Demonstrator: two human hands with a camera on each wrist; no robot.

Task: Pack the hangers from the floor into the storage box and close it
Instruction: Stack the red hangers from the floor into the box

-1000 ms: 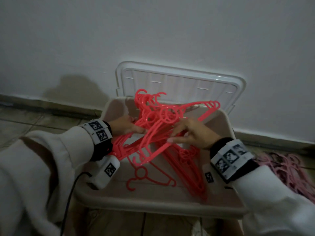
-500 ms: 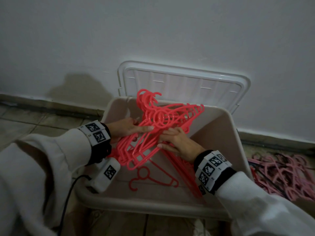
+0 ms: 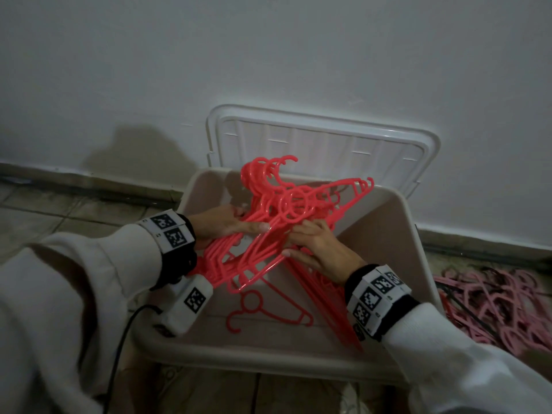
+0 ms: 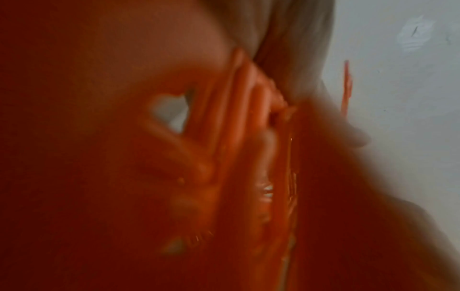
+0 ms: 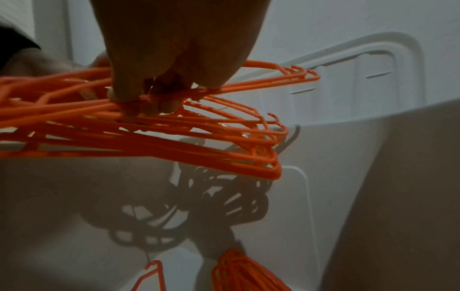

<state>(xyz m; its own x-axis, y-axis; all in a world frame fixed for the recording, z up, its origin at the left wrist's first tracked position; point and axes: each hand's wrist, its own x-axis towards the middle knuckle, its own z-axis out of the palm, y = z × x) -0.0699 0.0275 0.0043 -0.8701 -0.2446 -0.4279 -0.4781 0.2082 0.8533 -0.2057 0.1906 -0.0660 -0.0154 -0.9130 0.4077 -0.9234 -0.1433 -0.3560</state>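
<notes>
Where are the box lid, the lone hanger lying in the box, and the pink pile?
box lid (image 3: 322, 144), head view, ribbed inner face.
lone hanger (image 3: 254, 303), head view, its ring.
pink pile (image 3: 490, 306), head view, middle.

no words, brands or numbers can be read anywhere. the only signs are black-and-white square code markers on the left wristband (image 3: 170, 230), on the right wristband (image 3: 377, 289) and on the white camera block (image 3: 191, 300) under the left wrist; their patterns carry no legible text.
</notes>
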